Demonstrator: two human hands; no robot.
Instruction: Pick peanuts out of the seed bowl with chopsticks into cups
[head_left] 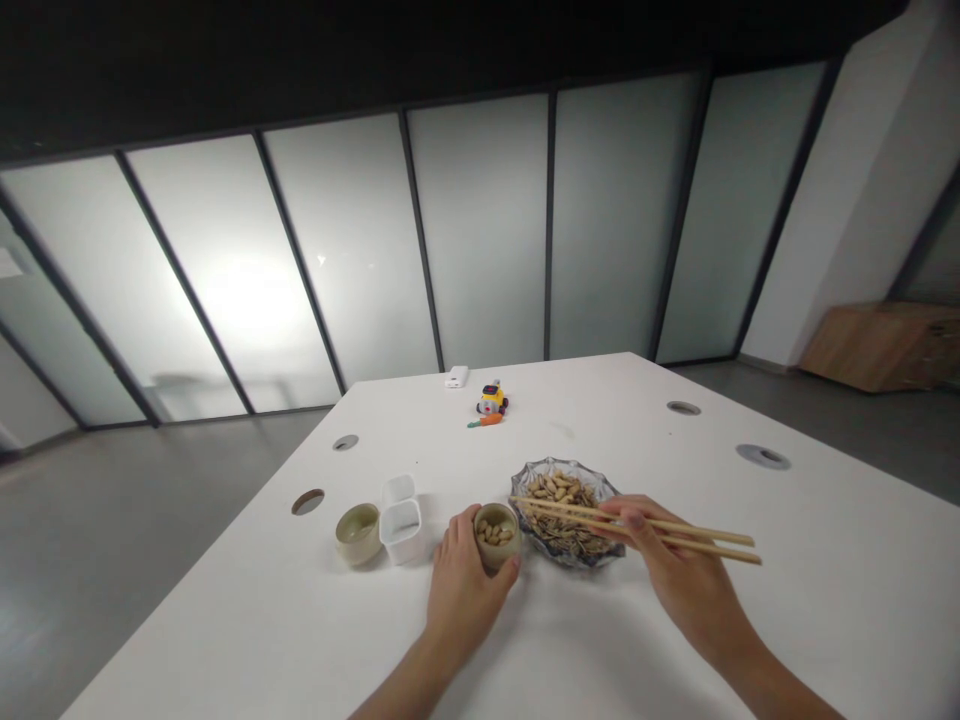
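My left hand (pixel 469 580) is wrapped round a small olive-beige cup (pixel 501 560) that stands on the white table and has several pale nuts (pixel 495 535), peanuts by their look, in it. In my right hand (pixel 675 570) is a pair of wooden chopsticks (pixel 705 540), their tips pointing left above the near left part of a clear glass bowl (pixel 551 465). Peanuts (pixel 559 488) lie toward the back of that bowl, with striped sunflower seeds (pixel 574 535) in front. Nothing can be seen pinched between the chopstick tips. The cup and the glass bowl stand close together.
Left of the held cup are two white plastic containers (pixel 403 545) and a second olive-beige cup (pixel 358 540). Farther back lie a toy carrot (pixel 486 421), a yellow toy vehicle (pixel 493 400) and a white box-shaped object (pixel 457 377). Round holes (pixel 307 502) pierce the white tabletop (pixel 300 620).
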